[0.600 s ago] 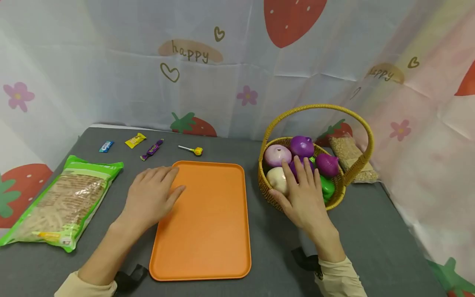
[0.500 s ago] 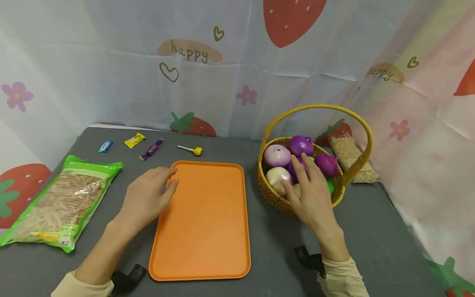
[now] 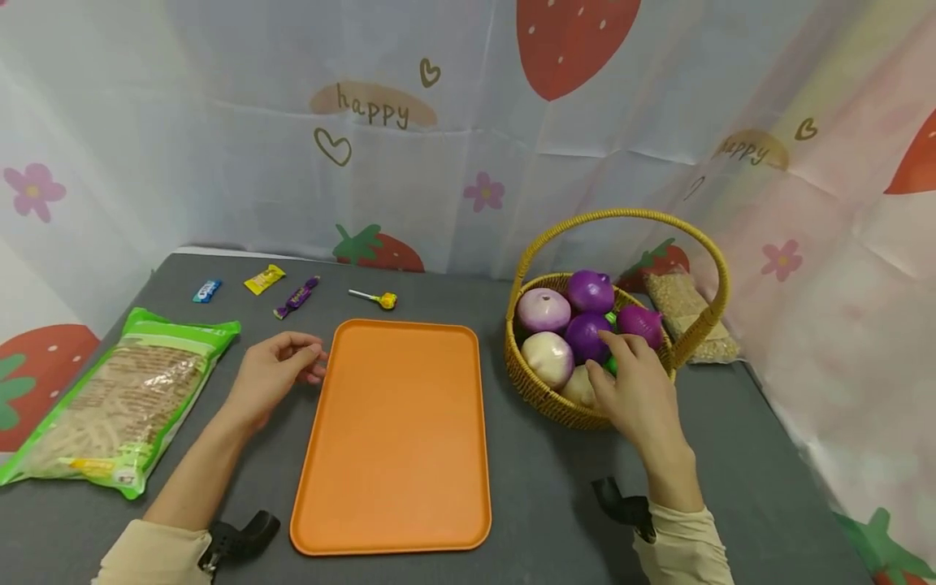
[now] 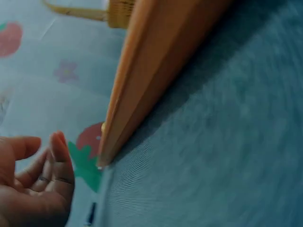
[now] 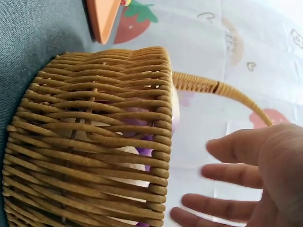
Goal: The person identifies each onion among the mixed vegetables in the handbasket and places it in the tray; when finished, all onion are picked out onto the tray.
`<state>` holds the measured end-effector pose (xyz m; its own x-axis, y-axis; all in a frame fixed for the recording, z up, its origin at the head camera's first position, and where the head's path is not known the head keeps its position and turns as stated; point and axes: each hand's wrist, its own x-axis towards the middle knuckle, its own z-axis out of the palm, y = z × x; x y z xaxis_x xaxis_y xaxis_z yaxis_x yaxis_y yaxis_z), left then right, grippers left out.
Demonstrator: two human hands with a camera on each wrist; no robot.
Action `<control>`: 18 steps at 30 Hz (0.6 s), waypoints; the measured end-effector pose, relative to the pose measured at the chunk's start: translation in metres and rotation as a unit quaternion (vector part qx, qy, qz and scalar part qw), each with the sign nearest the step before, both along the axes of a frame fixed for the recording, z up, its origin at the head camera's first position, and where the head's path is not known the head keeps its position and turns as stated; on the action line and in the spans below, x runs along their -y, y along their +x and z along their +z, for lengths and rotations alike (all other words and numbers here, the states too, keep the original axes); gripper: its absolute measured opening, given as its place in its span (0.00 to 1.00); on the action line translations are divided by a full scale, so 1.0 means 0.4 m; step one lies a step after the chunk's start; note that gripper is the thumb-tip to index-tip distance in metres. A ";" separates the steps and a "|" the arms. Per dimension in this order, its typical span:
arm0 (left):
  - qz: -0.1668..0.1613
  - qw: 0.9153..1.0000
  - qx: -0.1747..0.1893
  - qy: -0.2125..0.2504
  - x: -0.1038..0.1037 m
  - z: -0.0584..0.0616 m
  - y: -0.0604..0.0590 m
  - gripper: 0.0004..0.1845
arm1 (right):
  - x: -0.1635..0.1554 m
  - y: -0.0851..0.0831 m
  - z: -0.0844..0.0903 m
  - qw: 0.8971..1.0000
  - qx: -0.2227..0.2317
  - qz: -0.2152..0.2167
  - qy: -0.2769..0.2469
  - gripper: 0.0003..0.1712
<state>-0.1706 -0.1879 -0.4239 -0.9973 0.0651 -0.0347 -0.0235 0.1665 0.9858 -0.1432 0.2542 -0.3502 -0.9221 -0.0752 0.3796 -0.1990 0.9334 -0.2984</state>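
Observation:
My right hand [image 3: 642,394] hovers over the near right side of a wicker basket [image 3: 537,400], its fingers loosely spread and holding nothing. In the right wrist view the fingertips stand just off the rim. The basket holds several purple onions [image 3: 587,337], a pale violet one [image 3: 543,310] and whitish ones [image 3: 547,358]; something green there is mostly hidden behind my hand. My left hand [image 3: 272,375] is beside the upper left edge of an orange tray [image 3: 395,439], fingers loosely curled around nothing. The left wrist view shows that hand [image 4: 40,189] apart from the tray.
A green-edged bag of pale strips [image 3: 120,398] lies at the left. Behind the tray are a lollipop [image 3: 386,301] and blue [image 3: 207,291], yellow [image 3: 265,279] and purple [image 3: 296,297] wrapped candies. A bag of grains [image 3: 676,301] lies behind the basket, whose tall handle [image 3: 621,213] arches up.
My right hand has drawn back toward the right and near side, uncovering more onions. My left hand has moved left off the tray's edge, and its fingers have curled more.

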 end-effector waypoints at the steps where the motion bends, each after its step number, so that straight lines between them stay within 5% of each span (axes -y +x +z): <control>1: -0.001 1.000 0.008 0.010 0.007 -0.017 -0.006 0.24 | 0.000 0.001 0.002 1.000 0.025 -0.009 0.007 0.24; 7: -0.006 0.999 0.028 -0.042 0.018 -0.083 -0.024 0.20 | -0.014 0.011 0.012 0.987 0.144 -0.042 0.055 0.29; 13: -0.022 0.993 0.017 -0.114 0.018 -0.085 -0.019 0.18 | -0.018 0.005 0.005 0.969 0.229 -0.050 0.079 0.36; 18: -0.027 0.990 0.008 -0.137 0.020 -0.082 -0.018 0.17 | -0.019 -0.012 -0.007 0.966 0.242 -0.051 0.074 0.39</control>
